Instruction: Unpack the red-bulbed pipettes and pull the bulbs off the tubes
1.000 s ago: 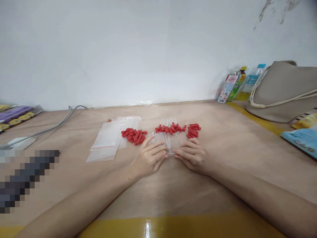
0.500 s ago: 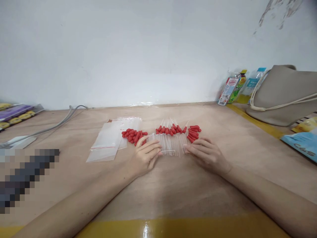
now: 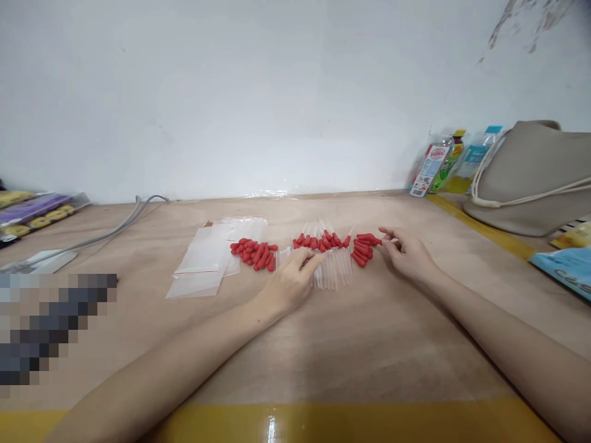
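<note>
My left hand [image 3: 293, 280] is over a row of thin clear glass tubes [image 3: 339, 267], its thumb and forefinger pinched on what looks like one tube by their tips. At the right, my right hand [image 3: 409, 252] pinches the end of a red rubber bulb [image 3: 369, 238] at the edge of a small group of red bulbs [image 3: 362, 253]. Behind the tubes, several droppers with red bulbs [image 3: 318, 242] lie with their clear stems pointing to the wall. Another pile of red bulbs [image 3: 253, 252] sits left of the tubes.
Clear zip bags [image 3: 198, 258] lie flat at the left. A grey cable [image 3: 115, 231] runs along the far left, near purple and yellow packets [image 3: 37, 212]. Drink bottles [image 3: 436, 163], a grey-brown bag [image 3: 521, 172] and a blue packet [image 3: 563, 274] stand or lie at the right.
My right hand has moved from the tubes' right end out and away to the red bulbs, pinching one. My left hand has shifted right across the tubes. The view has turned slightly.
</note>
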### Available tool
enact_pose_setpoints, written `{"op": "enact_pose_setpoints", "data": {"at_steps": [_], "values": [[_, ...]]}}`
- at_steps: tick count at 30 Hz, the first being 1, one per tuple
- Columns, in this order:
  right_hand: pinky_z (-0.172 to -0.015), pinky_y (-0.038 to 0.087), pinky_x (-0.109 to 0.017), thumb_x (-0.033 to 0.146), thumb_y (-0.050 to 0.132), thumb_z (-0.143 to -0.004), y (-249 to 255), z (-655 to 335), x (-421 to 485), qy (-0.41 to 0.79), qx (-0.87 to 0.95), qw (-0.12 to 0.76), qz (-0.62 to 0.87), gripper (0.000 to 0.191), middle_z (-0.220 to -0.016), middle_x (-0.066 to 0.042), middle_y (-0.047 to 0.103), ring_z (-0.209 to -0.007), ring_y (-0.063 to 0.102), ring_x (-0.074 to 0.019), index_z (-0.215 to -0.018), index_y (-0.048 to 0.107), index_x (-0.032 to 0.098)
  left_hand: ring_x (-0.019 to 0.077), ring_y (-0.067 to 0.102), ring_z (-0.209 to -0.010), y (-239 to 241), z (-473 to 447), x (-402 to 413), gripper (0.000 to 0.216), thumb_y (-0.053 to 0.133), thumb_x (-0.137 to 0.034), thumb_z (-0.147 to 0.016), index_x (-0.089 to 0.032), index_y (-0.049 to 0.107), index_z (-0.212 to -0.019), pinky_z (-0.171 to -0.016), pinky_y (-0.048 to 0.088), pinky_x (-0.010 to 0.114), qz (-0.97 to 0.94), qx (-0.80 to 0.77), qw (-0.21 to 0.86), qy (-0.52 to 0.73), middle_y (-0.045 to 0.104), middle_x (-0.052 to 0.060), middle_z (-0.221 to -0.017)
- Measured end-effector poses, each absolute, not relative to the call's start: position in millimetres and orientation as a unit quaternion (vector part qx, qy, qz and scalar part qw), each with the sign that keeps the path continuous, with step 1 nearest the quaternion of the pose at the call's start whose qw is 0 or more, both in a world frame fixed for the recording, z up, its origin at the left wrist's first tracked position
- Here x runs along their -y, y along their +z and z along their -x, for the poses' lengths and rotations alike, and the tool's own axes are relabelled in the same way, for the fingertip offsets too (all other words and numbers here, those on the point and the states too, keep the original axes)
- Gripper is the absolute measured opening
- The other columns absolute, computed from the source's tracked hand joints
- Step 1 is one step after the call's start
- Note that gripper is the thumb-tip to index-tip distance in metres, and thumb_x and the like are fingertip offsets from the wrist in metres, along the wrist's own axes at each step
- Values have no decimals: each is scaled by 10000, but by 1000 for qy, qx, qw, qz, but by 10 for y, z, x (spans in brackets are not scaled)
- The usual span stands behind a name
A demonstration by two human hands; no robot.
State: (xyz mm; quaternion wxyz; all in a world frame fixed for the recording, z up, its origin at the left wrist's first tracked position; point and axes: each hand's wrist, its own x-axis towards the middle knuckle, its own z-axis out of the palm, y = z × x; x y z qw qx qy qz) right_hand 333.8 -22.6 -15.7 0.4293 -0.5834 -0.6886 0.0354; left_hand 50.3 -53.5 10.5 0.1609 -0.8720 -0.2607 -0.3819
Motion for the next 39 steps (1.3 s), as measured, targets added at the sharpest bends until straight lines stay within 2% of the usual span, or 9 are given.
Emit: {"op": "enact_pose_setpoints", "data": {"at_steps": [4,7,13,18,23,27,30,33,39], "values": [[-541,452,-288,266,447,-775,-184,-3311,227,72,679,432,589,328,-831,-67,601,-599,547,-142,-1072,523,149,129,491,-707,87,-569,526,250,322,-23,-820,-130,540,-877,-631,450,223,890,223,190,-350,541,49,-780],[-565,469,-293,246,467,-757,-163,-3275,238,97,673,425,598,345,-824,-60,604,-595,561,-138,-1084,505,143,133,496,-702,77,-596,539,231,328,-32,-820,-132,537,-818,-646,450,224,904,215,189,-319,549,47,-759],[-528,446,-289,295,519,-725,-106,-3273,282,49,630,430,645,372,-828,-58,611,-504,515,-118,-1061,538,135,155,505,-718,102,-653,605,193,352,-107,-831,-130,541,-865,-668,457,254,922,238,145,-269,556,53,-763],[-522,402,-281,307,502,-728,7,-3208,299,-14,610,437,660,291,-755,-58,628,-508,490,-129,-935,625,145,176,514,-762,94,-665,641,179,412,-220,-834,-123,546,-903,-695,454,278,928,247,87,-264,578,67,-806],[-588,379,-251,313,493,-734,244,-2941,225,-3,698,336,632,221,-737,-35,660,-643,549,-143,-743,672,183,203,532,-830,93,-616,650,269,485,-352,-805,-138,574,-942,-731,433,332,923,252,78,-280,613,77,-918],[-606,371,-235,354,495,-734,371,-2694,77,3,712,253,655,246,-745,-33,675,-707,581,-150,-730,688,202,256,504,-1020,118,-516,629,376,512,-437,-773,-170,575,-1031,-855,375,413,921,250,86,-285,596,77,-1092],[-598,370,-242,414,475,-741,399,-2551,-38,12,692,193,696,290,-760,-41,681,-735,597,-167,-735,689,219,250,426,-1166,123,-459,595,384,478,-410,-810,-177,547,-1107,-985,283,436,939,224,74,-251,556,67,-1192],[-592,378,-253,464,461,-738,404,-2457,-121,32,675,152,721,335,-716,-52,677,-718,604,-181,-674,682,220,235,361,-1237,121,-452,563,345,434,-338,-849,-187,526,-1145,-1037,224,452,954,199,65,-214,530,51,-1237],[-559,394,-264,443,481,-710,431,-2342,-180,48,647,132,749,337,-737,-98,673,-693,608,-195,-712,681,173,186,483,-1122,107,-489,543,304,385,-247,-874,-165,532,-1128,-997,333,383,961,190,35,-198,566,67,-1170]]}}
